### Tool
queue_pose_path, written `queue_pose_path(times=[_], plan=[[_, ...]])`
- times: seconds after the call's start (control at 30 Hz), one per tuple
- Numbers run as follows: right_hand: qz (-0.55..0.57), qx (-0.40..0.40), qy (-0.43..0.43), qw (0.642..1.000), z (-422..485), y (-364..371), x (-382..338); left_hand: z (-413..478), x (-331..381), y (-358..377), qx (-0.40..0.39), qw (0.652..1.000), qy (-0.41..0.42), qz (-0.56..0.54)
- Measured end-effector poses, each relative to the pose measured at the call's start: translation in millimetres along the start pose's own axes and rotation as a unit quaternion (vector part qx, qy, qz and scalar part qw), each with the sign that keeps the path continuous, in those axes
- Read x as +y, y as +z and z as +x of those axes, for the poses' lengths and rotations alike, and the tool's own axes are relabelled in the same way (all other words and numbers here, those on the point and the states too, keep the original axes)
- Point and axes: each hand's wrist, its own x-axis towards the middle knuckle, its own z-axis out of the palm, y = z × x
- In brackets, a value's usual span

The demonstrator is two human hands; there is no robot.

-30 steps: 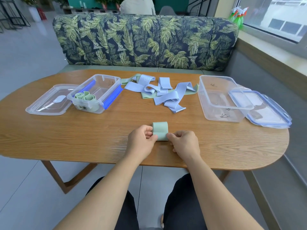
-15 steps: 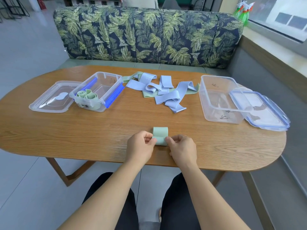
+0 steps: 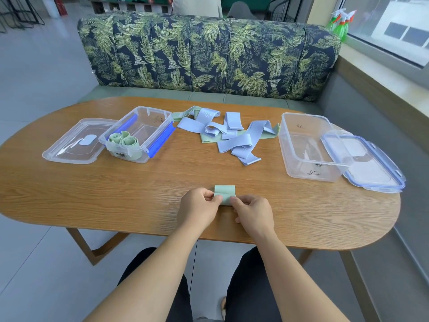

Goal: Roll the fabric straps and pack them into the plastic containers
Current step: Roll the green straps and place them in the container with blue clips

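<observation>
While your left hand [image 3: 197, 205] and right hand [image 3: 253, 211] pinch its ends: green strap roll [image 3: 224, 194], on bench [image 3: 104, 194], long axis left-right, tail pointing away.

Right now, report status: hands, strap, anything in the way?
Left hand, right hand: both pinch pale green fabric strap roll on wooden table. Clear plastic container with green rolls: path unobstructed.

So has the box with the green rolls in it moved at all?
No. The box keeps its place beside its lid and left of the loose straps; only the camera shifted.
</observation>
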Motion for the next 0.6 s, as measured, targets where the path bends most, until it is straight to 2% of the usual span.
queue_pose_path(times=[0.17,0.3,0.5,0.6], plan=[[-0.003,-0.019,-0.007,1.000,1.5,-1.8,-0.8,-0.5,-1.5,2.3,0.004,1.000,0.014,-0.001],[0.002,-0.010,0.000,1.000,0.4,0.0,-3.2,-1.4,1.3,3.9,-0.021,0.998,0.043,0.041],[-0.011,-0.006,0.016,1.000,0.7,5.7,-6.8,4.6,-2.0,-2.1,-0.018,0.995,0.035,0.092],[-0.004,-0.003,0.037,0.999,3.3,5.0,-9.9,8.4,-4.1,-2.5,-0.019,0.996,0.030,0.076]])
